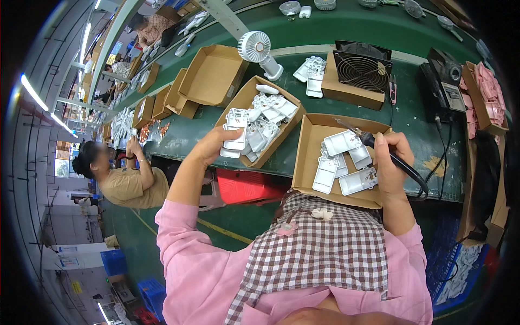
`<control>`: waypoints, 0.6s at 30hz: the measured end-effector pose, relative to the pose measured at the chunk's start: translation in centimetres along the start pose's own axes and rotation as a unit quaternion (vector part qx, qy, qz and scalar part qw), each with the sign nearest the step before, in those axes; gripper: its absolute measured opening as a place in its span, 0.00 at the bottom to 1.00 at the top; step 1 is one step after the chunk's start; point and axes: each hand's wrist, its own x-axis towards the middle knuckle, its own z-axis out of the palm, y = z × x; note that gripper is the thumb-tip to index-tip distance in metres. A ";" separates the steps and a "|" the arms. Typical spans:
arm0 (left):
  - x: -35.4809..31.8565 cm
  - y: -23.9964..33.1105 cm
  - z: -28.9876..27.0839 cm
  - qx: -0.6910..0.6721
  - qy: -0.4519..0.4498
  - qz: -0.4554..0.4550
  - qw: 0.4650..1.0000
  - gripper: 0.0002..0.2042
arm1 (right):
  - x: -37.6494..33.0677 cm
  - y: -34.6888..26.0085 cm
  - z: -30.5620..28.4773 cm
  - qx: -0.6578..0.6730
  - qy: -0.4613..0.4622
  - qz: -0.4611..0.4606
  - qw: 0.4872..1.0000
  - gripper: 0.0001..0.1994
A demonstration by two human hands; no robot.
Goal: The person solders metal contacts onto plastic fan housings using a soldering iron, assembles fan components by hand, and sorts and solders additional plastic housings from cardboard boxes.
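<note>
Head view: the left hand (212, 145) pinches a pale grey moulded plastic housing (236, 130) at the near corner of an open brown cardboard box of like housings (245, 97), at about eleven o'clock from the person's chest. The right hand (391, 162) is wrapped around a black-handled soldering iron (379, 145), its tip lying over the second brown cardboard tray (306, 157) at one o'clock, where four grey housings (346, 162) lie loose. By my reading, a fresh part is being picked for soldering; bringing it across calls for a steady carry to the iron's side, keeping clear of the tip.

Farther out at twelve o'clock, an empty shallow brown carton (214, 76) sits beside a white handheld fan (259, 50). At two o'clock lies a stack of pink flat packets (490, 89). At seven o'clock a yellow floor line (222, 230) crosses the green floor.
</note>
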 end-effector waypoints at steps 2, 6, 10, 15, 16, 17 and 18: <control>0.1 -0.4 0.6 0.001 0.021 -0.025 0.999 0.20 | -0.1 -0.1 0.7 -0.011 0.002 0.005 1.000 0.08; 2.0 -1.4 3.7 -0.006 0.016 0.004 1.000 0.19 | 0.3 -0.2 -0.5 -0.010 -0.007 -0.006 1.000 0.09; 3.1 -2.4 5.1 -0.021 0.058 0.046 0.997 0.24 | 0.1 0.0 -0.7 -0.008 -0.001 -0.017 1.000 0.08; 3.1 -3.2 5.7 0.121 0.126 0.161 0.971 0.23 | 0.1 0.1 -0.8 0.005 -0.009 -0.020 1.000 0.08; 3.0 -3.1 5.4 0.118 0.117 0.159 0.973 0.23 | 0.1 0.1 -0.8 0.004 -0.011 -0.018 1.000 0.08; 2.8 -3.0 5.0 0.102 0.117 0.154 0.976 0.24 | 0.2 0.1 -0.8 0.003 -0.012 -0.021 1.000 0.08; 2.6 -3.0 4.5 0.085 0.112 0.155 0.978 0.24 | 0.2 0.1 -0.8 0.001 -0.014 -0.024 1.000 0.08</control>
